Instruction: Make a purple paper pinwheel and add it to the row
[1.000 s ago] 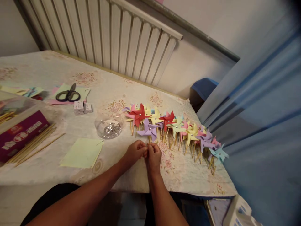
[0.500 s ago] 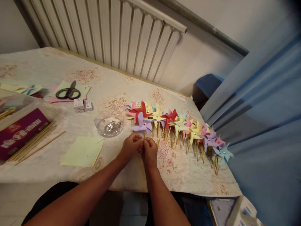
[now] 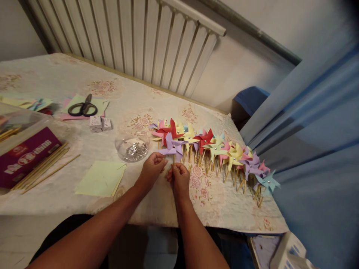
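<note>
A purple paper pinwheel (image 3: 173, 147) on a thin wooden stick stands in front of a row of other pinwheels. My right hand (image 3: 180, 177) pinches its stick just below the blades. To the left of the stick, my left hand (image 3: 153, 167) is apart from it, close to the pinwheel's left blade; its fingers are curled together, and whatever they hold, if anything, is too small to make out. Behind and to the right lie many pinwheels, among them a red one (image 3: 204, 141), a yellow one (image 3: 234, 158) and a light blue one (image 3: 269, 182).
A clear dish of metal pins (image 3: 136, 150) sits left of the pinwheels. Green paper squares (image 3: 101, 178), wooden sticks (image 3: 42, 169), a purple box (image 3: 28, 157), small white boxes (image 3: 95, 123) and black-handled scissors (image 3: 83, 108) lie further left. A radiator (image 3: 134, 45) stands behind the table.
My left hand has moved off the stick to the left, away from my right hand. My right hand still holds the stick. The view has shifted slightly.
</note>
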A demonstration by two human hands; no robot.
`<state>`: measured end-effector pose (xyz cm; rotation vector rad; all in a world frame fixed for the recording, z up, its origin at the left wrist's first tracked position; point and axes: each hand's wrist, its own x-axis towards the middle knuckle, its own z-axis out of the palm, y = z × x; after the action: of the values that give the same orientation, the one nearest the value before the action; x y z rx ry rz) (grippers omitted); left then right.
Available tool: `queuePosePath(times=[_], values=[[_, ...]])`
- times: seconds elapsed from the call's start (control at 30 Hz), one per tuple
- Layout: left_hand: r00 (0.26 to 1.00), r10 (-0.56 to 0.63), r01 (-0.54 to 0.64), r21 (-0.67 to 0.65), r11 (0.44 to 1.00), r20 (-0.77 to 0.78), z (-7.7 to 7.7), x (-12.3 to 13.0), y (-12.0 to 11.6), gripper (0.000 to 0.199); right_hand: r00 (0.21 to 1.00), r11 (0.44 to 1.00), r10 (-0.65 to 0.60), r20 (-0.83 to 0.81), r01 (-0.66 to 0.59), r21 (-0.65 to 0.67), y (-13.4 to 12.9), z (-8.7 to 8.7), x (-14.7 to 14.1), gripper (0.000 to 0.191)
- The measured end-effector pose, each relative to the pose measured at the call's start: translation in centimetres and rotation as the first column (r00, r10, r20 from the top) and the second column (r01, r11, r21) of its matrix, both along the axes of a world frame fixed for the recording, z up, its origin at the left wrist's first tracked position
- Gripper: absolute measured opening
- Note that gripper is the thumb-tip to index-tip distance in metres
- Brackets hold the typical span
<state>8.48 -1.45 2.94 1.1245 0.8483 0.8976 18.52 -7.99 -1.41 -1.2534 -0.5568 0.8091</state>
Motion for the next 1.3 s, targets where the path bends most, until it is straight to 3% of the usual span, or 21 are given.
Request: queuePosePath(times=[0.43,0.87,1.3], values=[[0.998,0.044,-0.046,0.057,0.997,0.040,0.4,-0.4,0.8,0.052,0.999,1.000,-0.020,-0.046,0.020,-0.009,0.0,-0.3,0.1,0.019],[0.980,0.083,-0.028,0.293,0.956,-0.180,-1.0,-0.4,1.5,0.043,1.000,1.000,0.005,-0.015,-0.005,-0.010,-0.1,-0.2,0.0,0.018],[0.982,0.038,-0.001,0.198,0.980,-0.186,-0.5,-0.5,1.2,0.039,1.000,1.000,-0.003,-0.007,0.003,-0.015,-0.1,-0.4,0.1,0.017]])
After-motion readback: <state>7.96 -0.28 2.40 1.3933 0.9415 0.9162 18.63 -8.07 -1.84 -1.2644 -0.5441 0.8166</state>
